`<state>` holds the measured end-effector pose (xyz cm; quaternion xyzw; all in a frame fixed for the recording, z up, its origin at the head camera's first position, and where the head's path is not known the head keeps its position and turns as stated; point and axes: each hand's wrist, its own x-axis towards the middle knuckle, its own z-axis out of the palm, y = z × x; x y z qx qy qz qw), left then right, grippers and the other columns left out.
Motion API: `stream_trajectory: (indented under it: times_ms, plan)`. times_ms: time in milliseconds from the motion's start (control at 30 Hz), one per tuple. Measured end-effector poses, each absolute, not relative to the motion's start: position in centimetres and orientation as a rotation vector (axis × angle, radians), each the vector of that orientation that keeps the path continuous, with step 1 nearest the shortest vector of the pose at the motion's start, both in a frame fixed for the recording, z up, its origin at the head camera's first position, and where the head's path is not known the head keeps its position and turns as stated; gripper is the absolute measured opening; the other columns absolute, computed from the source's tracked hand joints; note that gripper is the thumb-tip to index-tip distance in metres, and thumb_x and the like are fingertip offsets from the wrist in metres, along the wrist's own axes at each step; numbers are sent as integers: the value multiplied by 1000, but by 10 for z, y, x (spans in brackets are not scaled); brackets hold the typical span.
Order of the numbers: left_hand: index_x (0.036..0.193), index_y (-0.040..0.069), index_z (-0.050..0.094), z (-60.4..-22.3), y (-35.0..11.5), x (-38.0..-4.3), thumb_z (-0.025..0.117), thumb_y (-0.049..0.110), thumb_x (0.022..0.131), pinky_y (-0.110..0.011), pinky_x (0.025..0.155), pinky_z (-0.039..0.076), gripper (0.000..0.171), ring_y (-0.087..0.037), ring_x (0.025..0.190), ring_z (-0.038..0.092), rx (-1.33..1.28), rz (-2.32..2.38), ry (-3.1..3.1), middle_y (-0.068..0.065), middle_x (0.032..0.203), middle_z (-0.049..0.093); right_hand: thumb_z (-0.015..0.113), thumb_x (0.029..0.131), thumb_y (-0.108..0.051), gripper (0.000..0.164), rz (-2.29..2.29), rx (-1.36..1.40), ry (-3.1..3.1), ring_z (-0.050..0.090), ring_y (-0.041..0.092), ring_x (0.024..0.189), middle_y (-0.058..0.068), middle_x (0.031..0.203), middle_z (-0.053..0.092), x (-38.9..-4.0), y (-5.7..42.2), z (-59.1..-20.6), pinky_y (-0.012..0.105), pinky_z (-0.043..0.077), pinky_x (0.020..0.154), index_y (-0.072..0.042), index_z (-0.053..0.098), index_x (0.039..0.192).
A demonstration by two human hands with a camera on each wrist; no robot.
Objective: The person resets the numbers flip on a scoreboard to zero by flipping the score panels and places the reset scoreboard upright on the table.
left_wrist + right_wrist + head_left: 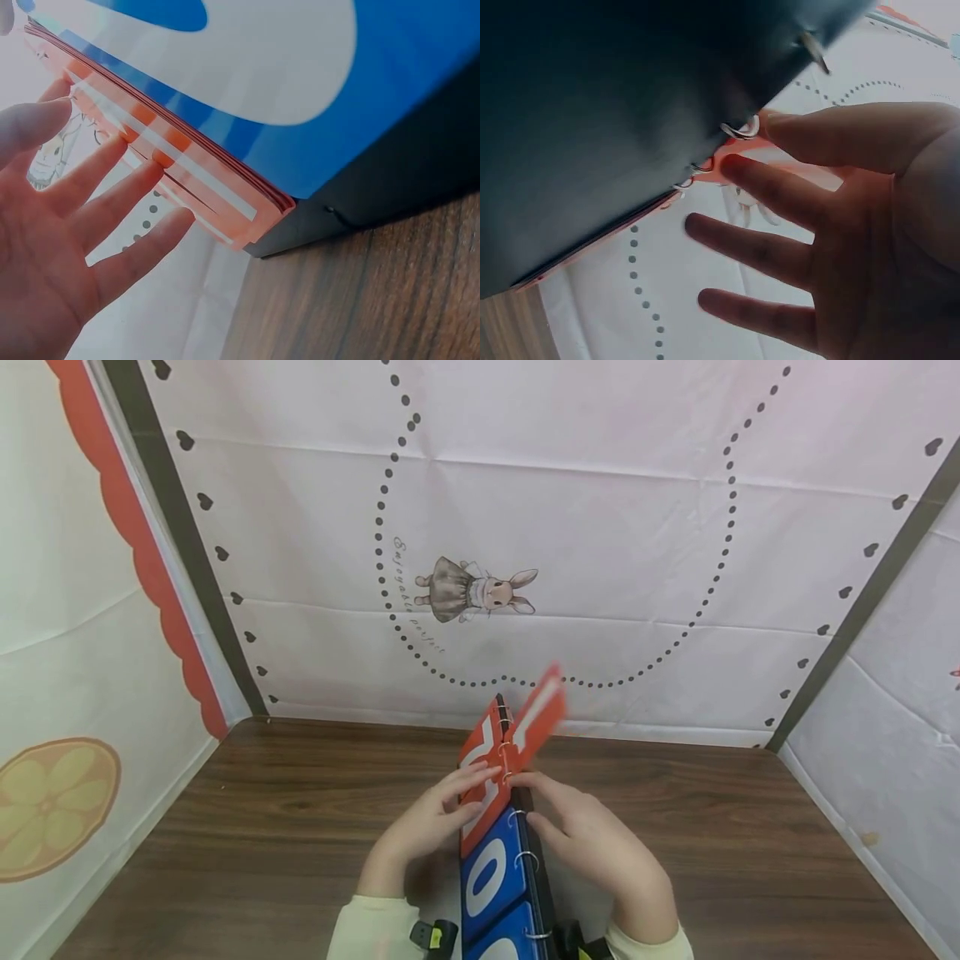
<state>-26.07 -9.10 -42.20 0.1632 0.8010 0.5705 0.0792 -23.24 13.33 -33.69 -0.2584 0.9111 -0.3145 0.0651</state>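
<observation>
The left arm wears a long sleeve [372, 928] in pale cream with a faint yellow cast; its fabric is plain and softly creased, and it ends short of the wrist. The right sleeve [652, 945] matches in colour. Both the left hand [431, 814] and the right hand [592, 835] are bare, with slender fingers and creases across the palms. On the inner side of the left wrist sits a small black device [448, 935], blocky with rounded edges, bearing a bright yellow-green patch. A second black unit [572, 937] sits at the right wrist, partly cut off by the lower edge, showing a sliver of yellow.
</observation>
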Motion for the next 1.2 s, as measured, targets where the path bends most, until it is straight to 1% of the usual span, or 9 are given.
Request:
stream_trajectory:
  times_ms: [133,433,567,667,733,833,933,1033,1200]
  plan:
    - [137,36,43,-421,-92,-260,59,31,90,-51,83,48,49,-39,125,34,496,1693,2398,-3,147,29,57,91,-10,43,-937,-901,2733,45,22,123,0,145,35,-235,131,-340,50,42,93,-18,49,133]
    - [136,32,43,-415,-87,-258,56,37,92,-55,90,42,47,-31,124,39,442,1778,2459,-1,141,38,52,93,-5,27,-952,-958,2682,51,16,115,-9,146,32,-235,132,-341,45,44,92,-11,58,118]
    - [141,23,28,-400,-79,-253,61,31,90,-51,90,43,61,-26,112,49,576,2057,2623,-5,125,48,51,93,-5,38,-946,-937,2670,55,14,104,-5,135,48,-236,130,-341,44,46,90,-15,51,130]
    - [145,21,18,-384,-74,-245,64,27,87,-41,81,50,75,-25,98,54,798,1954,2948,-9,116,50,50,93,-6,50,-933,-930,2673,56,12,99,-4,118,58,-236,130,-341,42,46,89,-21,40,140]
    - [146,24,22,-376,-71,-240,64,24,87,-33,72,52,72,-20,85,55,916,1705,3198,-9,112,54,50,94,-6,54,-919,-930,2679,56,12,96,-5,113,59,-236,129,-342,40,47,87,-23,35,143]
    - [140,24,33,-366,-69,-235,63,12,85,-27,66,52,64,-16,76,55,974,1381,3459,-9,108,58,50,94,-7,50,-899,-923,2696,56,11,94,-6,111,60,-235,130,-341,39,48,85,-22,40,140]
    - [131,20,39,-362,-72,-231,65,6,82,-29,69,53,57,-14,78,58,851,1263,3584,-7,108,60,49,95,-10,39,-906,-889,2712,56,10,93,-7,111,61,-233,134,-338,40,48,85,-21,50,132]
    - [124,16,41,-362,-82,-228,66,12,82,-33,71,54,49,-17,85,60,661,1302,3594,-7,109,61,48,97,-13,29,-942,-884,2710,57,10,95,-7,112,62,-230,138,-335,43,47,89,-21,58,123]
    - [105,11,50,-364,-98,-227,60,23,88,-30,58,47,23,-15,70,55,268,1534,3502,-5,88,64,47,97,-14,28,-967,-909,2684,57,7,96,-8,114,62,-229,141,-334,42,46,90,-21,58,121]
